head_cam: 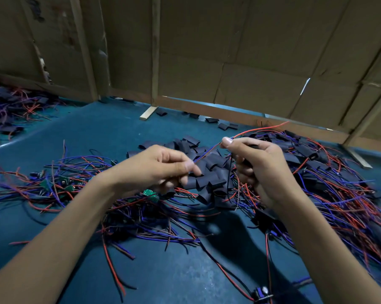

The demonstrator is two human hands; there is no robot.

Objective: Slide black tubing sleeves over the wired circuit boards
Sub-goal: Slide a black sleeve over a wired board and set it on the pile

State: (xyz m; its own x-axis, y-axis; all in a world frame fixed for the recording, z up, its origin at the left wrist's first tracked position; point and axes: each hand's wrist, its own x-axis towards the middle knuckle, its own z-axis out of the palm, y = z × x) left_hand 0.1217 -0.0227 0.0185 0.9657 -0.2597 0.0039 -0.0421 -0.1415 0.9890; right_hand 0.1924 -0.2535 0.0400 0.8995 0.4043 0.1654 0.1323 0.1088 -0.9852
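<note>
Here, the left hand [161, 165] pinches a red wire [259, 129] between thumb and forefinger, and the right hand [257, 167] grips the same wire with curled fingers, a black tubing sleeve [254, 146] partly hidden in its palm. Loose sleeves [209, 178] heap at twelve o'clock from the hands; bare circuit boards [151, 194] lie at nine o'clock among wires.

Blue-green work surface [101, 137] spread with a heap of black tubing sleeves [209, 172] at centre, tangled red and blue wires with green circuit boards [60, 183] at 9 o'clock, sleeved boards [316, 154] at 3 o'clock, one loose wired board [260, 292] at 6 o'clock, another tangle [11, 106] at 10 o'clock
</note>
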